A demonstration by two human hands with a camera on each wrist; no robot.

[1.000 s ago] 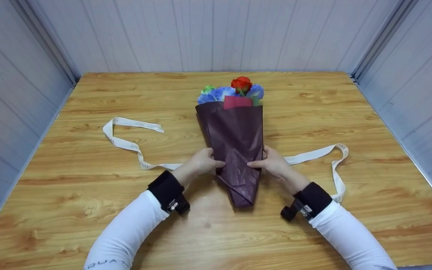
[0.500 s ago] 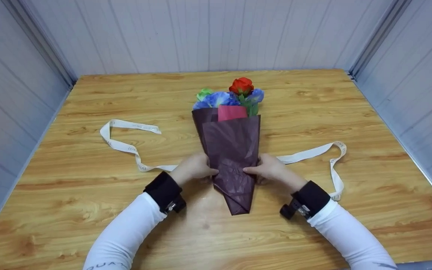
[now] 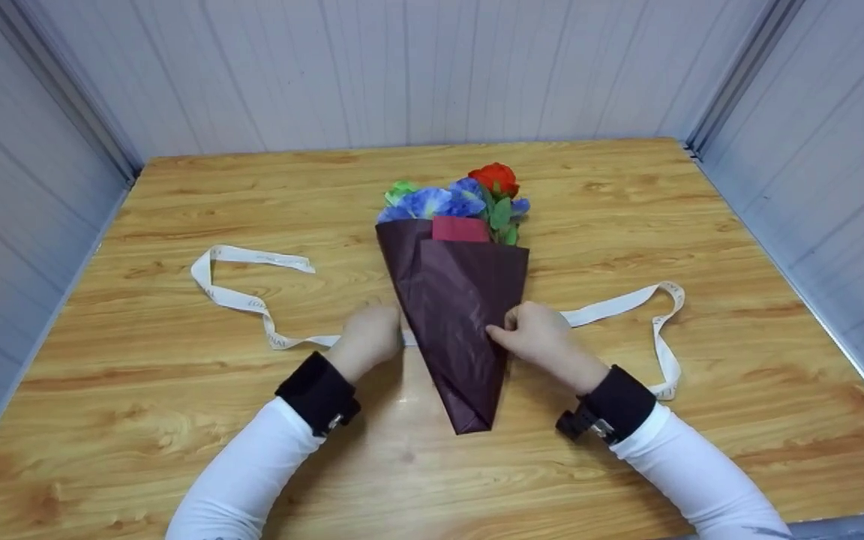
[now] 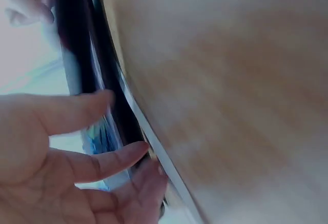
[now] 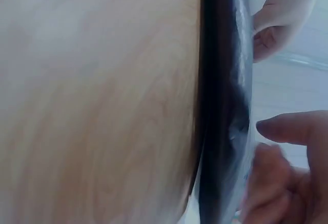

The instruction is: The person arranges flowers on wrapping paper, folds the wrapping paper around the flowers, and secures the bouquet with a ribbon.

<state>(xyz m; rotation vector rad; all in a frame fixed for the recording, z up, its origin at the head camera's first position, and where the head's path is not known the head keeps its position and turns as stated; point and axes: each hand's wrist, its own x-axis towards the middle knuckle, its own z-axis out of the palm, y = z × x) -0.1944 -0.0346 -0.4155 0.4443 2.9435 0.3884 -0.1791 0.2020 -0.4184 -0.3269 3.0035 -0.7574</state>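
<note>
A bouquet wrapped in dark purple paper [image 3: 454, 315] lies on the table, its red rose [image 3: 496, 180], blue flowers [image 3: 424, 202] and green leaves showing at the top. A white ribbon [image 3: 233, 296] with lettering runs beneath the wrap and out to both sides. My left hand [image 3: 372, 334] is just left of the wrap, over the ribbon; in the left wrist view its thumb stands apart from the fingers, whose tips are right at the ribbon [image 4: 154, 139]. Over the wrap's right edge is my right hand [image 3: 541, 334], thumb and fingers apart with nothing between them in the right wrist view.
The wood-grain table [image 3: 177, 420] is bounded by pale panel walls [image 3: 372, 75] at the back and sides. The ribbon's right-hand length [image 3: 664, 330] curls on the table beyond my right hand. A red paper piece [image 3: 460, 229] sticks up inside the wrap.
The bouquet has come slightly nearer and been laid down, its lower end tilting left. My left hand has let go of the wrap and moved left to the ribbon; the right hand's grip has loosened.
</note>
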